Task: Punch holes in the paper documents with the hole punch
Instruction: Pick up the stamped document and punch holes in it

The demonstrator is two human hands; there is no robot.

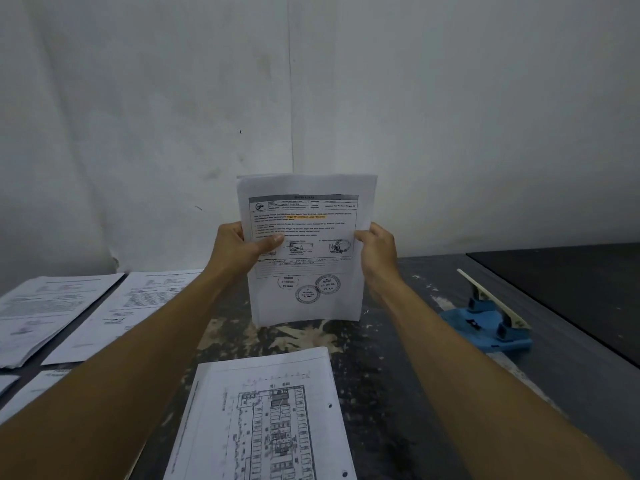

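I hold a thin stack of printed documents [308, 216] upright above the worn dark table [391, 358], its lower edge close to the tabletop. My left hand [239, 247] grips the stack's left edge, thumb across the front. My right hand [377, 251] grips the right edge. The top sheet carries a form header, a yellow highlighted line, signatures and round stamps. A blue hole punch [491, 320] with a pale lever stands on the table to the right, apart from both hands.
A floor-plan sheet [266, 417] with punched holes along its right edge lies near me. Further paper piles [59, 306] lie at the left. A black surface [571, 289] adjoins the table at the right. A white wall stands behind.
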